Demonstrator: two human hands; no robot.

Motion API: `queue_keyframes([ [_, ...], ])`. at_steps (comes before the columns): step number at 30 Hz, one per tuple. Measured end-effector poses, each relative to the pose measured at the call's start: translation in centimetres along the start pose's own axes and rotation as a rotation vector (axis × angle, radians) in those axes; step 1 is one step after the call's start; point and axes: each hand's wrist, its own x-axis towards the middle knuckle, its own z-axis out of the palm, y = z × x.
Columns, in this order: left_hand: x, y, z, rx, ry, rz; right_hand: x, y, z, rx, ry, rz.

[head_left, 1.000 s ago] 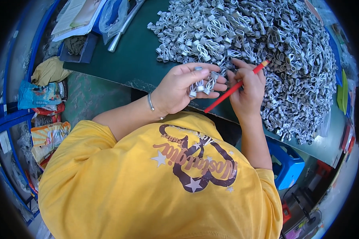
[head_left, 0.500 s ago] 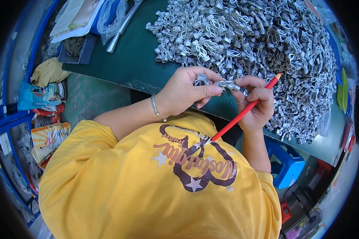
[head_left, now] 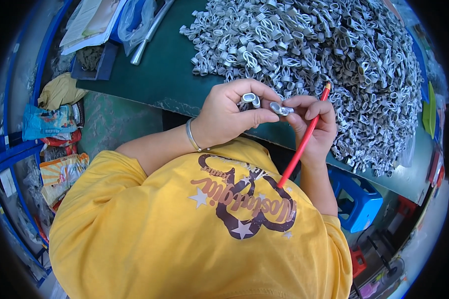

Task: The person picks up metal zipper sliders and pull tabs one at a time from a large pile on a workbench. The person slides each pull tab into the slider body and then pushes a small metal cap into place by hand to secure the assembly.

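Between the fingertips of both hands is a small silvery metal piece (head_left: 281, 108), with an oval opening turned up. My left hand (head_left: 223, 110), with a bangle at the wrist, is closed and pinches it from the left. Another such metal piece (head_left: 248, 100) is tucked in the bent left fingers. My right hand (head_left: 318, 127) grips the piece from the right with thumb and forefinger. A long red pencil (head_left: 303, 141) lies through the same hand, its pale tip pointing up toward the heap and its other end over my yellow shirt.
A large heap of similar looped metal pieces (head_left: 304, 45) covers much of the green table (head_left: 169, 65). Papers (head_left: 92, 25), a grey bin (head_left: 105, 65) and a metal bar (head_left: 147, 40) lie at the far left. A blue stool (head_left: 361, 202) stands below the table's right side.
The metal piece in my fingertips has turned, from lying lengthwise to showing its oval opening. The red pencil has swung steeper, its tip shifting left.
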Motion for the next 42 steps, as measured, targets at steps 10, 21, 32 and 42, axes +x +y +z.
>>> queue_keyframes([
  [10, 0.0, -0.2, 0.1, -0.195, 0.025, -0.237, 0.2, -0.4, 0.4, -0.153, 0.112, -0.348],
  [21, 0.4, -1.0, -0.8, -0.781, -0.112, -0.642, 2.3, -1.0, 0.2, -0.784, 0.039, -0.535],
  [32, 0.1, -0.6, -0.8, -0.638, -0.058, -0.498, 5.4, -2.2, -1.0, -1.426, 0.12, -0.428],
  [42, 0.7, 0.3, 0.1, -0.415, 0.048, -0.364, 1.2, -2.5, 0.9, -0.222, 0.182, -0.043],
])
